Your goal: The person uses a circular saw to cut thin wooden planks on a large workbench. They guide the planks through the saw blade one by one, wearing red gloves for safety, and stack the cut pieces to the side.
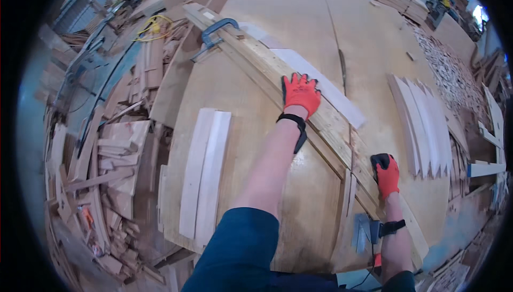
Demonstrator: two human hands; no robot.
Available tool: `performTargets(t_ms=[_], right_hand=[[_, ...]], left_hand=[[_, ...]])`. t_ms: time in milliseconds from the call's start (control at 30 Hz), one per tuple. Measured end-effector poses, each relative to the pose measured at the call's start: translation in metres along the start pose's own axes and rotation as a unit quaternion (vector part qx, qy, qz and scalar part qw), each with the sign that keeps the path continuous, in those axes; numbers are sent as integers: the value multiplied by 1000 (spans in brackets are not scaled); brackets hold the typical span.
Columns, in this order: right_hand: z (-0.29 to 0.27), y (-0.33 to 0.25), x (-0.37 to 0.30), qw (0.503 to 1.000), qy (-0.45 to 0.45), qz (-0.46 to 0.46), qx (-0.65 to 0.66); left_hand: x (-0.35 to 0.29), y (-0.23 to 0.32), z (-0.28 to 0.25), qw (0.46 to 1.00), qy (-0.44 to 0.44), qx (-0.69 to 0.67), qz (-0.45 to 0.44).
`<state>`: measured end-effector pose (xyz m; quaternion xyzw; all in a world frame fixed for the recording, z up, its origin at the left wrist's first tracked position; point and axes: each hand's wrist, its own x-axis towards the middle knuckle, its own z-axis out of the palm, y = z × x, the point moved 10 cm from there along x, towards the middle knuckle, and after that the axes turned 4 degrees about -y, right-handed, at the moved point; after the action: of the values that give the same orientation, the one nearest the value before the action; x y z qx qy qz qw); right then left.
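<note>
Floor (460,225): heaped offcuts (117,158), left and right;
Tabletop (251,115): wooden, bearing pale boards (195,169);
Beam (256,59): under blue clamp (214,27);
Left hand (302,94): spread on beam;
Right hand (387,176): curled; cannot tell whether holding

A looped yellow cord (155,26) lies near piled wood scraps (101,179).

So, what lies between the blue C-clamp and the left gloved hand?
The head view shows a stretch of wooden beam between the C-clamp and the left gloved hand.
</note>
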<state>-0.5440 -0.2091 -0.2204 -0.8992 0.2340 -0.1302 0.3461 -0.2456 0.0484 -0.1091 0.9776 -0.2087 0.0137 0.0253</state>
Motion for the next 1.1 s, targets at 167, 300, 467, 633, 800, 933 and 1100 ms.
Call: performTargets(t_ms=[167,300,467,633,800,933,1100], right_hand=[[7,-22,50,999,-36,21,24],[11,-33,70,999,-24,34,27],[11,-53,95,999,-8,50,-11],[-1,-52,101,998,17,63,24],[-9,-44,94,993,69,24,-94],[-3,-21,82,995,42,61,-74],[-10,-35,74,991,28,81,-106]], left_hand=[[46,-8,-4,1000,1,3,13],[73,-12,-3,1000,0,4,18],[108,-23,-7,1000,4,10,24],[114,4,-14,983,109,85,118],[137,-17,31,985,60,111,118],[146,-17,55,978,-23,198,62],[174,-57,77,984,-67,145,73]])
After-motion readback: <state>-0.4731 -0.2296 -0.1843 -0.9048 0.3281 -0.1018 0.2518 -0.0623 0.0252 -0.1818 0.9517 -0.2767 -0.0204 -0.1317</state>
